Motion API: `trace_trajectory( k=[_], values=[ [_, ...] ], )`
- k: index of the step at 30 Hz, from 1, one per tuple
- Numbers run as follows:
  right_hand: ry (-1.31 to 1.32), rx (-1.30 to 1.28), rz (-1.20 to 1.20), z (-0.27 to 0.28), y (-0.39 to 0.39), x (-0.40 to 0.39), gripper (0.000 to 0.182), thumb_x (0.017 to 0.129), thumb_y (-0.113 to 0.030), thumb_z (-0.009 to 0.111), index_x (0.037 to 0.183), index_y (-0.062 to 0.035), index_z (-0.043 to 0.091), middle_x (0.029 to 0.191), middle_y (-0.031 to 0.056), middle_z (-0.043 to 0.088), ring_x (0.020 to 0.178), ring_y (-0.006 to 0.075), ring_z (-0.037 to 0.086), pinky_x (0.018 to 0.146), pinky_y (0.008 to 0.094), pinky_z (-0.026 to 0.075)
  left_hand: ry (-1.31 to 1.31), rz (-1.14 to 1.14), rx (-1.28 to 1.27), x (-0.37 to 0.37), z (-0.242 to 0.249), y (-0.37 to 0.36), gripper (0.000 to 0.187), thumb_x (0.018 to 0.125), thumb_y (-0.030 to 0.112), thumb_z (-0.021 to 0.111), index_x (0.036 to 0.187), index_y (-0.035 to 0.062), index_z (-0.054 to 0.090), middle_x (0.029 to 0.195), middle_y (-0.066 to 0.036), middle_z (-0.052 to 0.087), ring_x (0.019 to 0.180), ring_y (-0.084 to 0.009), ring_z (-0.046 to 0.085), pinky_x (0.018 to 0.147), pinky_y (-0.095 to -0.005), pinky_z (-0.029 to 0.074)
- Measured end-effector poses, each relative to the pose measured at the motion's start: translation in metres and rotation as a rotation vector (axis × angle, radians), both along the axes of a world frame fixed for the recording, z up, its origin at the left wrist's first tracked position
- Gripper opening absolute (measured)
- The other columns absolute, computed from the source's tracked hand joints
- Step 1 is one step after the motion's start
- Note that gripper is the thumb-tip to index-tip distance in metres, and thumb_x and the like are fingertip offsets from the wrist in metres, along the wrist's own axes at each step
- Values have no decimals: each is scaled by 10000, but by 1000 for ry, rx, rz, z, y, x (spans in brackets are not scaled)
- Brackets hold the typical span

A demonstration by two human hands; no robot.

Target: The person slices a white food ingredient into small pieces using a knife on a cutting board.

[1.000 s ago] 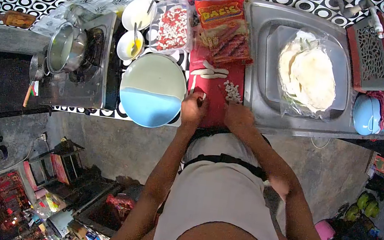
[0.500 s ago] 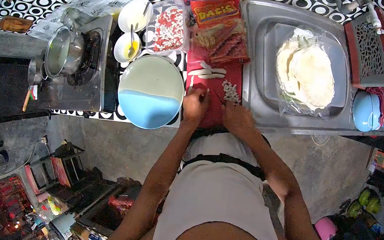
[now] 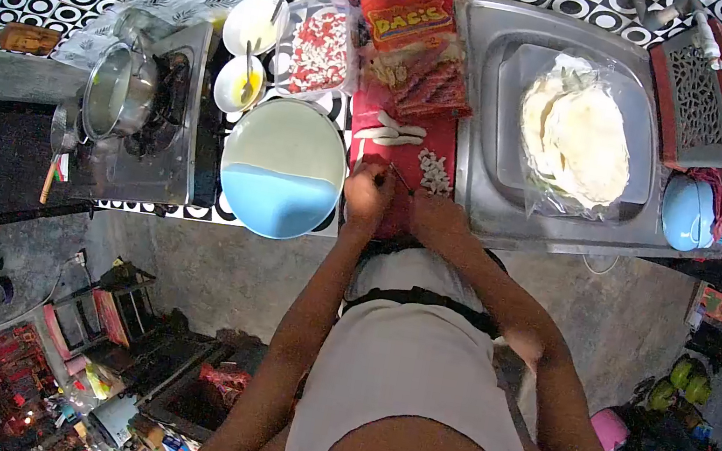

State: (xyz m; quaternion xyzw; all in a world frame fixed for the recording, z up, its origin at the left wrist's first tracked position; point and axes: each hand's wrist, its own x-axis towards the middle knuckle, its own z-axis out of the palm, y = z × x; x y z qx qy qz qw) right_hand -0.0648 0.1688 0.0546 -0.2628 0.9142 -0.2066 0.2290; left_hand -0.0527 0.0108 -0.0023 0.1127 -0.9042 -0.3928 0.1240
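My right hand [image 3: 438, 219] is closed around a knife [image 3: 403, 177], its thin dark blade slanting toward my left hand. Fingers curled, my left hand [image 3: 368, 194] presses down on the red cutting board [image 3: 394, 223]; a small pale bit shows at its fingertips, but most of what it holds is hidden. Beyond the hands lie a few white, finger-thick sticks [image 3: 391, 134]. A small heap of chopped white pieces [image 3: 434, 173] rests beside the blade, on the right of the board. A printed food packet [image 3: 416, 55] covers the board's far end.
Left of the board stand a large two-tone bowl [image 3: 278, 198], a clear tub of red and white pieces [image 3: 319, 51] and two small bowls with utensils. A pot [image 3: 120, 98] sits on the stove. Right is a steel sink [image 3: 484, 165] holding bagged flatbreads [image 3: 582, 142].
My right hand and the knife have shifted slightly left, closer to my left hand. My left hand stays nearly in place.
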Motion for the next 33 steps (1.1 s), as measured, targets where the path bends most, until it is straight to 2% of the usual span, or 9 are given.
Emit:
trace_trajectory(
  k=[10,14,17,20,23,26,29,33],
  values=[
    [-173,130,-79,5,-9,-6,233,796,-157,463,924,16,552,891,210,633,837,348,633,697,464,506,29,13,-51,-4,-23,0,150,749,161,620,748,13,598,721,-169,595,656,-354,568,625,-425,462],
    [-130,136,-41,5,-1,-4,255,798,-179,469,937,14,560,888,221,633,831,345,639,703,463,509,-28,12,63,-3,-14,2,144,757,150,602,736,9,592,743,-176,604,695,-352,583,631,-430,462],
    [-94,149,-43,15,1,-1,256,797,-186,472,930,10,570,881,230,633,827,343,642,702,462,511,-29,16,-66,-3,-11,1,149,782,179,601,801,32,611,748,-159,623,686,-321,624,617,-383,487],
    [-153,172,-15,28,1,-5,255,798,-186,470,926,7,578,872,233,634,828,339,644,701,462,511,-85,45,-5,-2,9,0,144,779,166,605,790,23,611,748,-168,624,691,-325,623,624,-386,483],
    [-158,189,4,31,4,-5,254,805,-188,466,923,7,579,867,231,636,835,333,645,703,462,510,34,74,-120,-1,1,-11,158,778,156,603,756,0,604,683,-169,596,647,-335,593,620,-413,465],
    [-104,163,10,24,7,-1,261,815,-199,462,924,12,570,860,231,635,828,342,642,706,463,505,36,31,-9,2,6,-15,158,769,162,612,772,5,613,698,-170,600,670,-328,596,632,-405,466],
    [-112,151,-13,10,7,-1,271,833,-220,450,924,10,562,852,227,634,811,359,637,709,472,497,-31,42,-49,4,-3,-15,140,767,157,627,794,20,630,742,-158,629,690,-291,623,644,-365,480],
    [-94,112,-10,13,4,-2,289,863,-248,423,920,1,558,839,223,633,793,375,631,709,487,489,5,64,3,8,-8,-10,179,754,197,640,790,22,622,705,-159,602,661,-321,589,628,-390,466]
  ],
)
